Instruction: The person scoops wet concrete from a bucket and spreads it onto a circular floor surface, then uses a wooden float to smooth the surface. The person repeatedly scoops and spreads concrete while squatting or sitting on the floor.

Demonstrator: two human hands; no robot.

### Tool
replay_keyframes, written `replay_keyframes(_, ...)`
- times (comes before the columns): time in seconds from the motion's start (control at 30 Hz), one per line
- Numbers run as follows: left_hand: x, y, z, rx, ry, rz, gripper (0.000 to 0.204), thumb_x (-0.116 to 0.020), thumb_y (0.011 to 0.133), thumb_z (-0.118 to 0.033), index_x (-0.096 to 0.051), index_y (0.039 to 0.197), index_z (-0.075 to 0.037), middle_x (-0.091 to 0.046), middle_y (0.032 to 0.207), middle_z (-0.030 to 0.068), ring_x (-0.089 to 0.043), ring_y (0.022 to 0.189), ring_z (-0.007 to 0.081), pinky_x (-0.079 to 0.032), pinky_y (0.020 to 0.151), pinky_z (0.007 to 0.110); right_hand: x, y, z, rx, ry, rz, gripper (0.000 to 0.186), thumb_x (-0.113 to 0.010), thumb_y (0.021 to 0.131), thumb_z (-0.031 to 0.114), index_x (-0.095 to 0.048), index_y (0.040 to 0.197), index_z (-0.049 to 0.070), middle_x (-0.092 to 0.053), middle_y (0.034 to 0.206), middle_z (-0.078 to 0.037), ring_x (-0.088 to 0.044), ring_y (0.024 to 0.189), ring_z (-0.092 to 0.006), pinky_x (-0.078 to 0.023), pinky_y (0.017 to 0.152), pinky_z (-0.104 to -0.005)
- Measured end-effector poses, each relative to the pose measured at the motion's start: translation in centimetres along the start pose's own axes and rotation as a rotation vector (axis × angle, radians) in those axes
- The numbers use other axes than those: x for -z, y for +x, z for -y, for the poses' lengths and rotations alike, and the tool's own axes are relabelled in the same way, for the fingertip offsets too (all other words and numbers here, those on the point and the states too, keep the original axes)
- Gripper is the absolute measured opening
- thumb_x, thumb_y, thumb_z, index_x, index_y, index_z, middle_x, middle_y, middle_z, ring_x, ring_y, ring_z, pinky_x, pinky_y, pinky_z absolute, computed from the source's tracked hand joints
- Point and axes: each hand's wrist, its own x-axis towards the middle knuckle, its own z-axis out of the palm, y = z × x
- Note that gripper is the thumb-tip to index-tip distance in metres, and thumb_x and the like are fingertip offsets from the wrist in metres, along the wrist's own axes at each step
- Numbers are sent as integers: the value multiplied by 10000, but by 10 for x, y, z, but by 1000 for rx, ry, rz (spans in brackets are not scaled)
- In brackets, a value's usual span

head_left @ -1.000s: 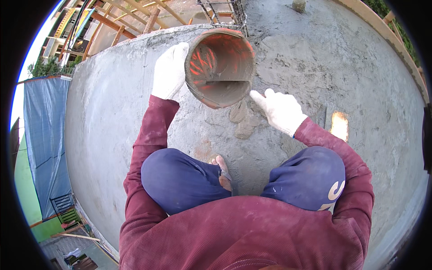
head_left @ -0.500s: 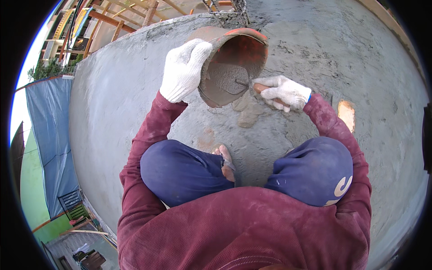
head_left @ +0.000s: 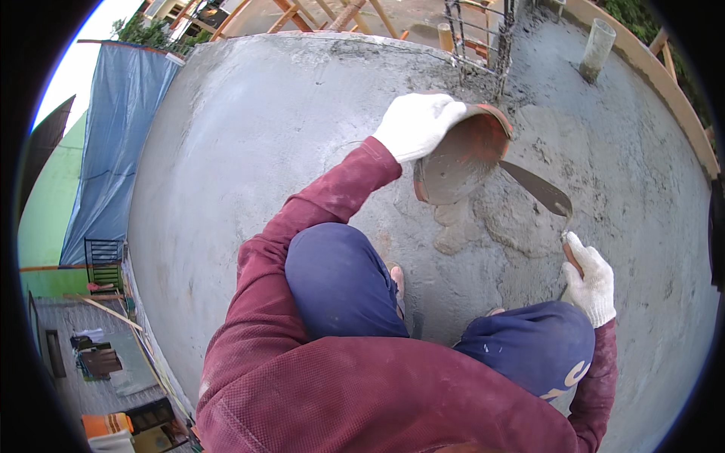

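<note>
My left hand (head_left: 420, 127), in a white knit glove, is closed on the rim of a tilted bucket (head_left: 462, 160), crusted grey with some orange-red showing. Wet cement mix lies inside the bucket's mouth, which faces toward me and to the right. In my gloved right hand (head_left: 590, 278) is the wooden handle of a trowel (head_left: 538, 187). Its grey blade points up and left, the tip close to the bucket's rim. Below the mouth, a small heap of wet mortar (head_left: 455, 229) sits on the grey cement slab (head_left: 249, 136).
Steel rebar (head_left: 483, 45) rises at the slab's far edge, with timber framing beyond. A pale pipe stub (head_left: 597, 50) stands far right, near a raised border (head_left: 655, 74). At left hangs a blue tarp (head_left: 121, 143); past the slab's left edge lies a lower level with household items.
The trowel has come out of the bucket, and my right hand has drawn back toward me and to the right. The view has shifted; the bucket remains tilted in my left hand.
</note>
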Motion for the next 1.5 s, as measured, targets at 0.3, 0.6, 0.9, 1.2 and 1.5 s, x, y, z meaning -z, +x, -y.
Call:
replay_keyframes(0.3, -5, -2, -30, 72, -144, -100, 358, -534, 1097, -369, -760, 1070, -92, -746, 934, 166, -715, 894, 394, -548, 807, 455, -94, 77, -10, 185, 197, 178, 639, -654, 986, 225, -504, 1594, 99, -694, 919, -191, -710, 761, -367, -574, 666, -458)
replay_keyframes(0.6, -14, -30, 43, 343, 29, -246, 409, -450, 1107, -370, -715, 1219, -79, -742, 1171, 211, -698, 1112, 411, -539, 966, 453, -25, 19, -16, -569, 1208, 608, 706, -730, 885, 236, -579, 1540, 19, -662, 871, -71, -557, 575, -130, -451, 481, -270)
replay_keyframes(0.9, 12, -137, 171, 921, -813, -745, 512, -383, 1175, -479, -691, 1258, -77, -718, 1014, 24, -690, 852, 161, -590, 739, 346, 54, 78, 2, 195, 76, 102, 540, -660, 914, 100, -659, 1452, 51, -764, 1155, -244, -771, 1039, -333, -581, 933, -388)
replay_keyframes(1.2, -7, -293, 180, 1026, -1075, -1057, 603, -235, 1187, -507, -455, 1591, -116, -556, 1561, 110, -576, 1388, 312, -500, 1152, 547, -166, 262, 263, 50, 677, 1080, 185, -599, 939, 163, -677, 922, -4, -623, 658, -86, -588, 490, -175, -471, 425, -333)
replay_keyframes(1.5, -24, -354, 202, 993, -1295, -1279, 645, -271, 1176, -540, -475, 1556, -61, -580, 1537, 131, -591, 1361, 306, -509, 1158, 511, -278, 257, 277, 400, 802, 993, 407, -653, 1008, 320, -641, 1292, 28, -751, 1185, -143, -751, 1047, -272, -611, 881, -407)
